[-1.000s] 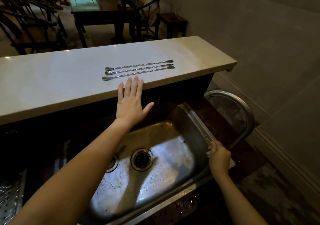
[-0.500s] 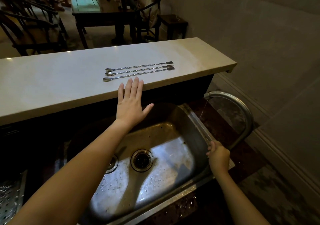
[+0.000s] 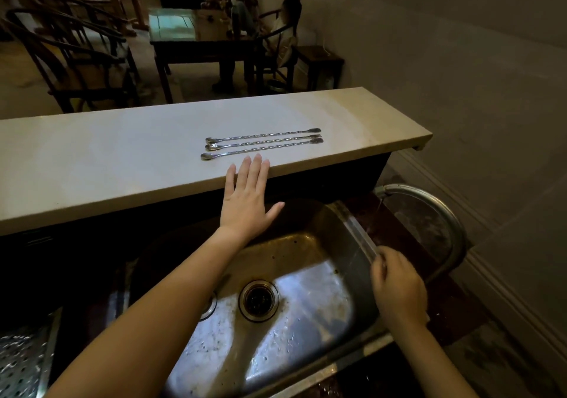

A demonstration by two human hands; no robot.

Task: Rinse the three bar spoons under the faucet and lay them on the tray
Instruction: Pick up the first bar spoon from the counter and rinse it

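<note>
Three long twisted-stem bar spoons (image 3: 264, 143) lie side by side on the pale counter (image 3: 107, 158), bowls to the left. My left hand (image 3: 248, 203) is open and flat, its fingertips on the counter's front edge just short of the nearest spoon. My right hand (image 3: 399, 287) is curled at the right rim of the steel sink (image 3: 306, 299), by the foot of the faucet (image 3: 445, 213); it is blurred and hides whatever is under its fingers. A thin trickle of water falls from the spout, which hangs over the dark ledge right of the sink rim. The perforated metal tray (image 3: 18, 364) shows at the bottom left.
The sink has a round drain (image 3: 258, 300) and water drops on its floor. The counter stands higher than the sink and overhangs its back. Behind it are dark wooden chairs (image 3: 76, 60), a table (image 3: 196, 38) and a seated person (image 3: 285, 26). A wall runs along the right.
A thin trickle of water has started from the faucet spout. My right hand has shifted a little at the sink rim. My left hand stays at the counter edge.
</note>
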